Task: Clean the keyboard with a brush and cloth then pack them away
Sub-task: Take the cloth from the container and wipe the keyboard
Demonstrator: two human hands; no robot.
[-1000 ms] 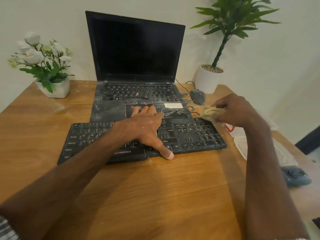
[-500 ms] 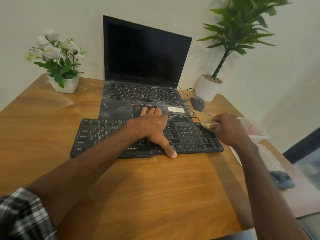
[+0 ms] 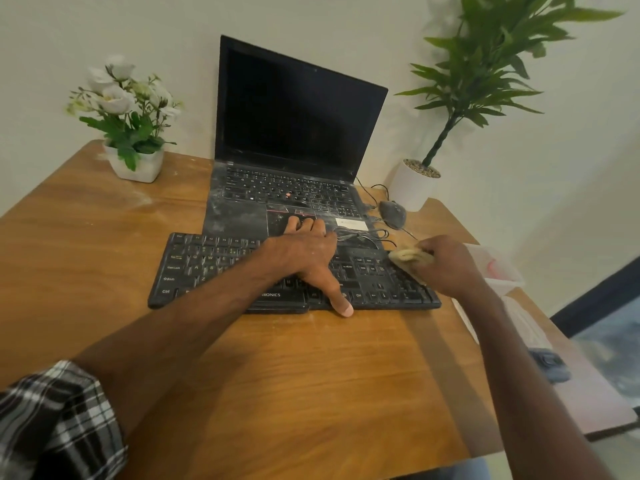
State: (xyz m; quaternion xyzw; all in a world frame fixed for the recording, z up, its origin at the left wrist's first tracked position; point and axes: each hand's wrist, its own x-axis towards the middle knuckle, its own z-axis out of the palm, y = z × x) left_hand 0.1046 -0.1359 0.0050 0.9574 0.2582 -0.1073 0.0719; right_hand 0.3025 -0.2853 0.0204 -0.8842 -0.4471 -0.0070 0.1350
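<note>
Centre frame, the keyboard (image 3: 214, 268) lies on the worktop (image 3: 277, 375). The left hand (image 3: 304, 254) rests flat and unclenched on it; the right hand (image 3: 450, 268) clutches the cloth (image 3: 408, 256) at its right end.

Keyboard (image 3: 207, 268): front-edge lettering reads "…RONICS", its start covered. Key legends "Ctrl", "Shift", "Caps Lock" legible at its left end. White sticker (image 3: 350, 223) on laptop (image 3: 242, 220): illegible.
</note>
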